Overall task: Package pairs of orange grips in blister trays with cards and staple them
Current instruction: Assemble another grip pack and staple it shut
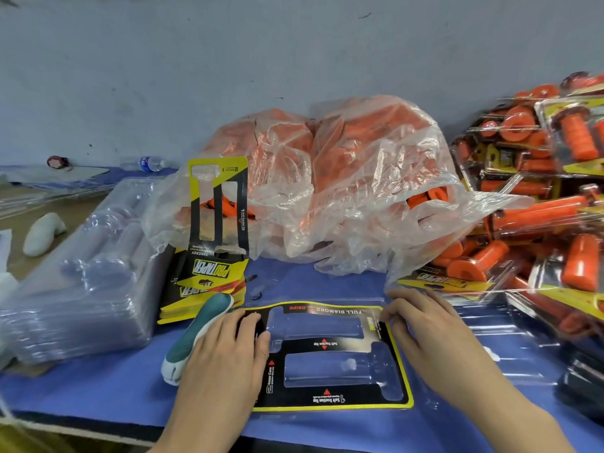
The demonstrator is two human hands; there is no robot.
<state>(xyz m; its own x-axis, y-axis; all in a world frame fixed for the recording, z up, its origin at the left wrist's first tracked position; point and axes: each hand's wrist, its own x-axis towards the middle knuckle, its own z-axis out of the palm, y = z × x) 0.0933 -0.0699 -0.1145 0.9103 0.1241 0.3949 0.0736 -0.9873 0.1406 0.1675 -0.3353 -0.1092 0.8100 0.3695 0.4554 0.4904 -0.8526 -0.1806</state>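
I'm looking at two bare hands in the lower half of my feed. The left hand [225,351] is sitting lower centre-left, the right hand [421,328] lower centre-right. Both are showing slim fingers with faintly creased knuckles; the nails are reading too soft for me to judge. Behind them, the left forearm [196,420] and the right forearm [510,416] are running bare down to the bottom edge of the frame, and the wide lens is making them look broader the nearer they are getting to that edge.
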